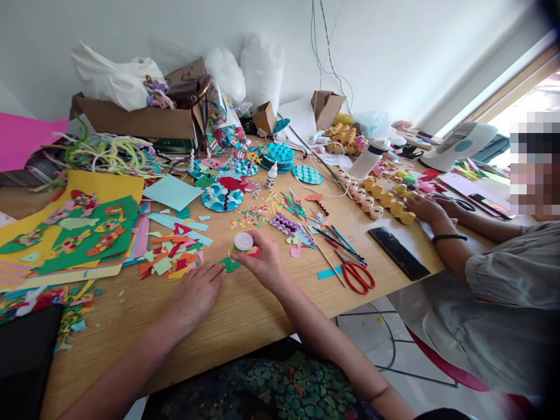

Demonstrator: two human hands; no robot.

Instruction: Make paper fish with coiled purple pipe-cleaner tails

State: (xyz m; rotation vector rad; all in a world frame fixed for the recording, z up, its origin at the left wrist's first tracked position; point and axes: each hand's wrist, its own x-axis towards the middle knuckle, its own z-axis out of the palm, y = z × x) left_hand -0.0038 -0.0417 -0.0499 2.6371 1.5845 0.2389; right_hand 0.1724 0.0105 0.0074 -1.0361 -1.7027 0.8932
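Observation:
My right hand (265,265) grips a glue stick (243,242), its round white end up and a yellowish body below. The stick's lower end is over or on a small green paper piece (231,265); I cannot tell whether they touch. A bit of red paper shows by my fingers. My left hand (196,294) lies flat on the table with its fingers stretched out, the tips at the green paper's left edge. Just beyond is a heap of coloured paper scraps (168,256). To the right lie red-handled scissors (357,277) and several pencils (341,242).
Green and yellow sheets (126,233) with paper fish lie at left. Blue wavy discs (280,157) and a small glue bottle (272,176) stand farther back. A black phone (398,252) lies at right, near a co-worker's hands (426,207) and yellow egg-carton strips (391,201).

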